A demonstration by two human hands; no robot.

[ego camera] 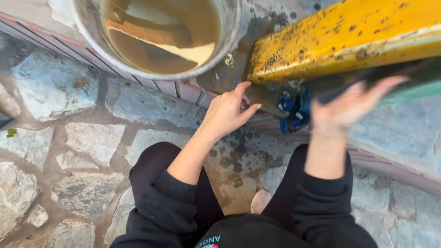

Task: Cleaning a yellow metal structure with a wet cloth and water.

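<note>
**Bucket left, beam right, cloth between the hands**

Bucket (156, 36) sits far left on the ledge (183, 89). Beam (340, 39) runs right of it. Cloth (294, 110) lies under the beam, between left hand (227, 112) and right hand (351, 105). Paving (69, 151) spreads nearer, below.

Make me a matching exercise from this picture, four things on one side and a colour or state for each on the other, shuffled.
Things:
1. bucket
2. beam
3. cloth
4. right hand

Descriptions:
A. blue, crumpled
B. blurred, fingers spread
C. holds murky brown water
D. yellow, dark-speckled

Pairs: 1-C, 2-D, 3-A, 4-B
</note>
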